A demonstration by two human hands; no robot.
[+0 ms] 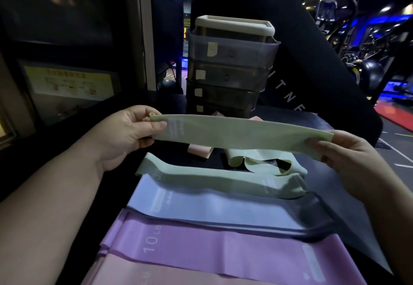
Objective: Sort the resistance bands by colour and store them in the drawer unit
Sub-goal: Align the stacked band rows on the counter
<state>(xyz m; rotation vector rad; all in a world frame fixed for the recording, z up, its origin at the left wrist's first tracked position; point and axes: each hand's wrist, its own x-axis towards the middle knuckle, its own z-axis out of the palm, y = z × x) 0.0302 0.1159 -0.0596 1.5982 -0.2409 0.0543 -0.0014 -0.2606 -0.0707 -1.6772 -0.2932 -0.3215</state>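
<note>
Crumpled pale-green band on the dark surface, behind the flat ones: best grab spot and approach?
Pinch the crumpled pale-green band at the raised folds near its left end, from above. There the strip stands on edge off the dark surface, so both faces are likely reachable.

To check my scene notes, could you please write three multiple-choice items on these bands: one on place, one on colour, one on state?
1. Where does the drawer unit stand? A) beyond the held band B) on the floor C) on a shelf overhead
2. What colour is the held band? A) purple B) light green C) black
3. How is it kept? A) dropped flat B) balled in one fist C) spread between both hands
Key: 1A, it rises behind the band; 2B, pale green throughout; 3C, left hand and right hand each pinch an end.
</note>
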